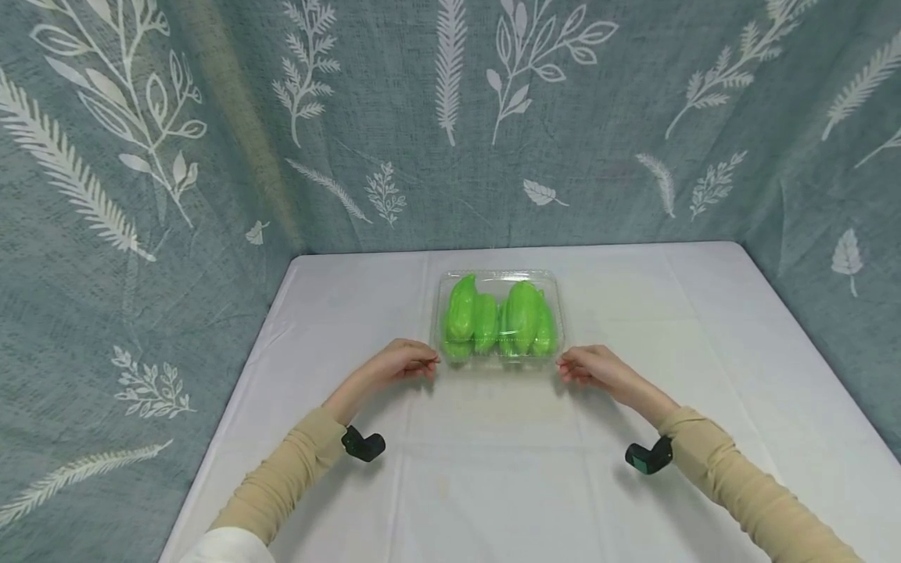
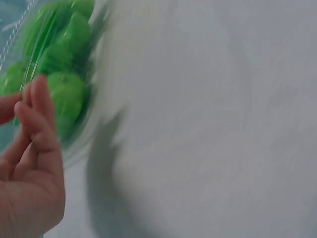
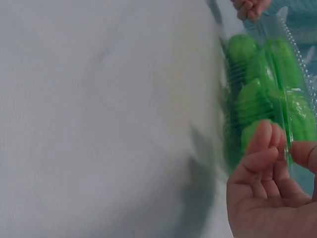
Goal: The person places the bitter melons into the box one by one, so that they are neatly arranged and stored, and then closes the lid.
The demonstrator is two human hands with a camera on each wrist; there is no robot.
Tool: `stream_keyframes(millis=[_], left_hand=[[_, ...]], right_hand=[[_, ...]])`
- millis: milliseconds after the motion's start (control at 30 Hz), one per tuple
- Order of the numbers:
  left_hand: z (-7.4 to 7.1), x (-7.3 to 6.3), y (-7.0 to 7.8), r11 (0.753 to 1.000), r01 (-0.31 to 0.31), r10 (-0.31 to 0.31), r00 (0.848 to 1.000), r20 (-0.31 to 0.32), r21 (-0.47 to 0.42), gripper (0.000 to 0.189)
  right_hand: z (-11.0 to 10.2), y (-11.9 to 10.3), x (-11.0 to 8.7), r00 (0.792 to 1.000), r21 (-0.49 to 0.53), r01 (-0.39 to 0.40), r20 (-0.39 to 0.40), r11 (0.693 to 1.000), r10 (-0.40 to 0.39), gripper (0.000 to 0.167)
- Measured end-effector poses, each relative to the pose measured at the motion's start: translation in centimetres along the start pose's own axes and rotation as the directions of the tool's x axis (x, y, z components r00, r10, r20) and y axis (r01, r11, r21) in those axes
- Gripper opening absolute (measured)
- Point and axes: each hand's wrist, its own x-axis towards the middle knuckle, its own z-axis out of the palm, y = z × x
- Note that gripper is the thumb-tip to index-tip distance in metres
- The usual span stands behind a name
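A clear plastic clamshell box [image 1: 501,275] stands on the table, full of several glossy green, elongated fruits or vegetables [image 1: 523,317] whose exact kind I cannot tell. At its near left corner, my left hand [image 1: 407,361] pinches the rim between thumb and fingertips. My right hand [image 1: 593,366] does the same at the near right corner, where the right wrist view shows the thumb [image 3: 303,152] against the box edge. Through the transparent wall, the green pieces [image 2: 67,99] show close behind the left fingers. The lid appears to lie over the contents.
A white cloth [image 1: 493,469] covers the table. Behind and along both sides hangs a blue-green curtain [image 1: 422,195] with white leaf prints. Small black devices [image 1: 364,444] sit at both wrists, below the beige sleeves [image 1: 288,469].
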Motion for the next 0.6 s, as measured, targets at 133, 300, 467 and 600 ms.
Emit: stream_keyframes(millis=[133, 300, 467, 600], left_hand=[[1.1, 0.1, -0.2, 0.998, -0.019, 0.01, 0.992, -0.127, -0.065, 0.021], [1.6, 0.4, -0.7, 0.982, -0.037, 0.0, 0.981, -0.195, -0.184, 0.019], [1.0, 0.2, -0.8, 0.988, -0.033, 0.018, 0.995, -0.098, -0.152, 0.018], [-0.5, -0.4, -0.4, 0.999, 0.042, -0.042, 0.999, 0.01, 0.03, 0.045]], right_hand=[[0.2, 0.3, 0.0, 0.999, 0.04, 0.009, -0.031, 0.999, -0.008, 0.033], [0.7, 0.3, 0.2, 0.998, 0.068, 0.036, -0.063, 0.997, -0.032, 0.028], [0.6, 0.6, 0.0, 0.998, 0.103, 0.011, -0.059, 0.995, -0.005, 0.031], [-0.6, 0.8, -0.3, 1.0, 0.082, -0.03, -0.005, 0.996, 0.031, 0.053]])
